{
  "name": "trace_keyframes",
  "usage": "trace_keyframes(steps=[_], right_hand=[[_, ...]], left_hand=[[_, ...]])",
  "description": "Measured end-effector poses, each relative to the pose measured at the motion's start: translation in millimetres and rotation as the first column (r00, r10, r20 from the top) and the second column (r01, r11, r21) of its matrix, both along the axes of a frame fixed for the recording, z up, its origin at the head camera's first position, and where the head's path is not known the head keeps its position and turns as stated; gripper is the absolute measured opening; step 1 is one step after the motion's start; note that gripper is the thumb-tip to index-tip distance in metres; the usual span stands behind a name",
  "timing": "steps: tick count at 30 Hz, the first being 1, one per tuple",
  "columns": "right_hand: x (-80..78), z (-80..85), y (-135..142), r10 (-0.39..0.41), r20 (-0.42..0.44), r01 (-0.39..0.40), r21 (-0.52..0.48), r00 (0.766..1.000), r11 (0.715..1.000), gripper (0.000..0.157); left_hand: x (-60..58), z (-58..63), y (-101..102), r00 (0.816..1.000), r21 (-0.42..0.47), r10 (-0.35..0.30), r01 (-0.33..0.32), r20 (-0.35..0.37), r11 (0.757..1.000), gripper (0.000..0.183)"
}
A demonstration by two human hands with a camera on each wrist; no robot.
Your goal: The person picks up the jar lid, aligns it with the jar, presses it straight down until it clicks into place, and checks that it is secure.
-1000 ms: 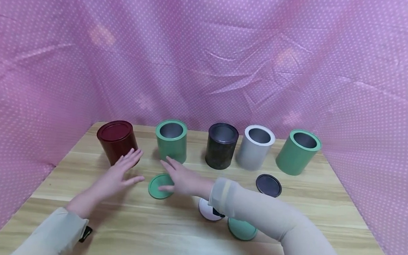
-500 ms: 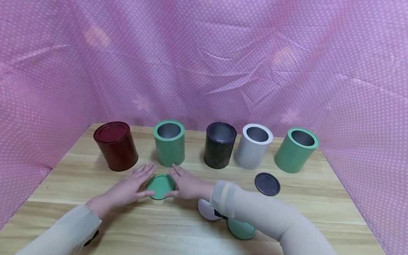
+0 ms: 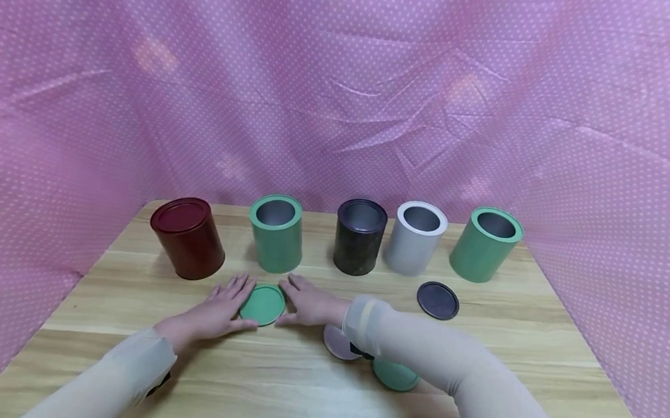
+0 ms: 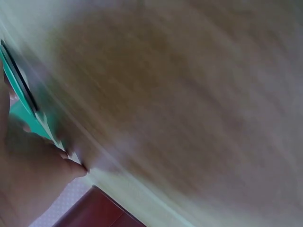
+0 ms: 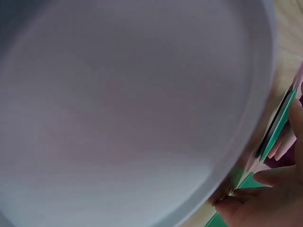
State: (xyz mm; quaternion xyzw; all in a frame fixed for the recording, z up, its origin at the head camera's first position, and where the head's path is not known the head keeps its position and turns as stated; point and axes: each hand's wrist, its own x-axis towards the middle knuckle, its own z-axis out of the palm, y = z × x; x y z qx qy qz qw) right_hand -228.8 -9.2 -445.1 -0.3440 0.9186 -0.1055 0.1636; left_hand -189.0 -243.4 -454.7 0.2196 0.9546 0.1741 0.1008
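A round green lid (image 3: pixel 263 305) lies on the wooden table between my two hands in the head view. My left hand (image 3: pixel 216 311) is at its left side, fingers extended forward and thumb near the lid's front edge. From the other side my right hand (image 3: pixel 312 304) comes in, its fingers spread and fingertips right at the rim. Just behind the lid stands an uncapped green can (image 3: pixel 278 247). A white lid (image 5: pixel 132 113) fills much of the right wrist view, and my right forearm partly covers it in the head view.
A dark red can (image 3: pixel 193 246) with its lid on stands at the left. To the right are an uncapped black can (image 3: pixel 357 251), a white can (image 3: pixel 411 254) and another green can (image 3: pixel 479 257). A black lid (image 3: pixel 438 301) and a second green lid (image 3: pixel 396 375) lie nearer.
My left hand has moved right and down from beside the red can to the green lid. My right hand has lowered from over the lid to its right edge.
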Motion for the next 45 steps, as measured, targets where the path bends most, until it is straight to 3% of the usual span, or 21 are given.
trace_keyframes(steps=[15,25,34,41,45], right_hand=[[0.9,0.4,-6,-0.023,-0.003,0.023,0.005,1.0,1.0,0.082],[0.3,1.6,-11,-0.047,-0.01,0.048,0.025,0.999,0.999,0.081],[-3.0,6.6,-15,-0.093,-0.011,0.093,0.032,0.996,0.995,0.081],[-5.1,5.1,-12,-0.068,-0.019,0.069,0.066,0.997,0.995,0.081],[-5.3,6.3,-9,-0.037,-0.031,0.038,0.036,0.999,0.999,0.081]], left_hand=[[-3.3,-1.4,-4,0.999,-0.018,0.0,-0.001,-0.044,1.0,0.095],[-3.9,-3.6,-3,0.993,-0.041,-0.002,-0.003,-0.116,0.999,0.091],[-8.2,3.2,1,0.993,-0.08,0.016,-0.026,-0.114,0.996,0.092],[-6.8,6.7,3,0.996,-0.078,0.031,-0.037,-0.081,0.996,0.095],[-6.2,6.6,4,0.997,-0.063,0.043,-0.047,-0.068,0.997,0.095]])
